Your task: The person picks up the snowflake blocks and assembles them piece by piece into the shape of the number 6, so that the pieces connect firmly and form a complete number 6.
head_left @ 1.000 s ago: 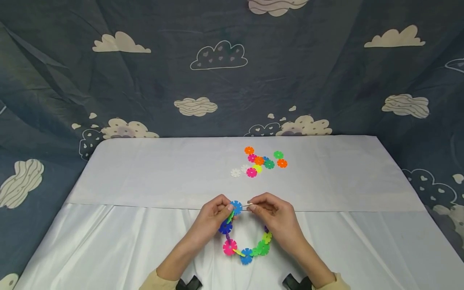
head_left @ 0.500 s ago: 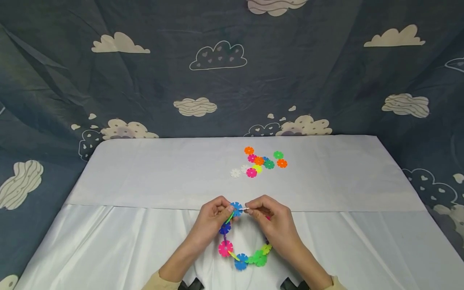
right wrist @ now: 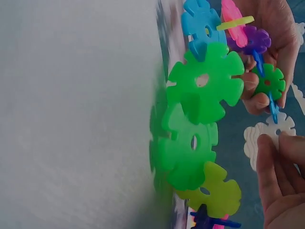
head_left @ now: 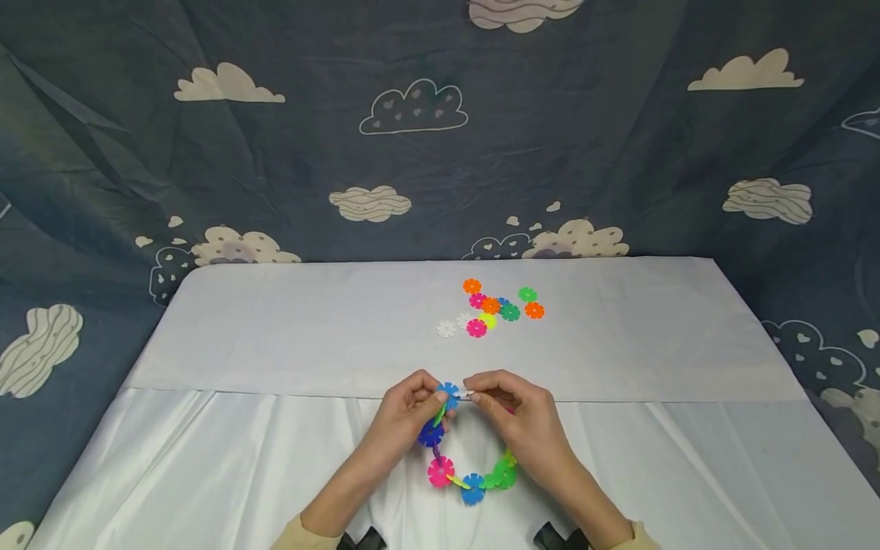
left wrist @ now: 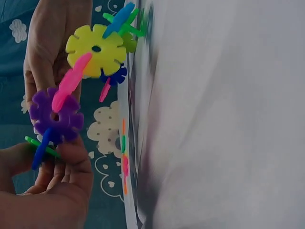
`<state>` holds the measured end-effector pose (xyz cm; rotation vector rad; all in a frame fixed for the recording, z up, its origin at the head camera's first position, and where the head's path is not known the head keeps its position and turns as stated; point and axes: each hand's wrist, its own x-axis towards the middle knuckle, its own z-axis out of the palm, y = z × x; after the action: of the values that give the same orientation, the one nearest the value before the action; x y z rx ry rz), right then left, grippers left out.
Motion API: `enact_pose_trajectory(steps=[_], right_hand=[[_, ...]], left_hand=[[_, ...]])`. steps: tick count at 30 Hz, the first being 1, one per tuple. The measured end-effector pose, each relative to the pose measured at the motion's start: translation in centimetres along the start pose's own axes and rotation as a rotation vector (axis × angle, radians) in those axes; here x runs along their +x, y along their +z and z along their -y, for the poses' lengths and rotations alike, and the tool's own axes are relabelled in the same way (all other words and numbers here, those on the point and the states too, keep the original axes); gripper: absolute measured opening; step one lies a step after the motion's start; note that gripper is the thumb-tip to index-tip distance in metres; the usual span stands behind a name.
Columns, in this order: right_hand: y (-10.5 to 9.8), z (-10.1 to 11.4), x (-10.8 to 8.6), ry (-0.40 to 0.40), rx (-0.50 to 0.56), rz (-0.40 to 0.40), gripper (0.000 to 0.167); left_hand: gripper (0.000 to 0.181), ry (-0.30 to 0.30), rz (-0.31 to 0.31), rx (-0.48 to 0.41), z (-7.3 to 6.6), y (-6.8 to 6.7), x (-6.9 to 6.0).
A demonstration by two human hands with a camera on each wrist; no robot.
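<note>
My left hand pinches the light blue disc at the upper left end of a curved chain of notched, flower-shaped discs. Between the thumb and fingers of my right hand is a white disc, its edge meeting the light blue disc. Below the hands hangs the chain, with a pink disc, a blue one and green ones. The left wrist view shows a purple disc and a yellow disc linked by a pink one. My right hand hides part of the chain in the head view.
Several loose discs lie beyond the hands on the white-covered table, among them orange, green, pink and white ones. Behind the table hangs a dark curtain with a cloud pattern.
My right hand has shifted slightly left, bringing the white disc closer to the light blue one. The hanging chain swung left and then back right. My left hand has barely moved.
</note>
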<state>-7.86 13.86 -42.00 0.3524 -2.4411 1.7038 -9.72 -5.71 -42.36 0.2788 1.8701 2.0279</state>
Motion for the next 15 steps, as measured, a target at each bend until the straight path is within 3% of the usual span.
enact_pose_trajectory(steps=[4,9,11,15], right_hand=[[0.0,0.0,0.1,0.037,0.012,0.064,0.021],[-0.9,-0.2,0.8,0.18,-0.018,0.114,0.023],[-1.8,-0.4,1.6,0.228,-0.07,0.111,0.024],[-4.1,-1.1,3.8,0.217,-0.27,0.1,0.026]], left_hand=[[0.019,-0.017,0.032,0.013,0.0,-0.4,0.0],[0.019,-0.021,0.017,0.044,0.0,-0.7,0.2],[0.019,-0.025,0.007,0.053,0.0,-0.9,0.2],[0.02,-0.03,0.001,0.07,-0.1,-1.2,0.1]])
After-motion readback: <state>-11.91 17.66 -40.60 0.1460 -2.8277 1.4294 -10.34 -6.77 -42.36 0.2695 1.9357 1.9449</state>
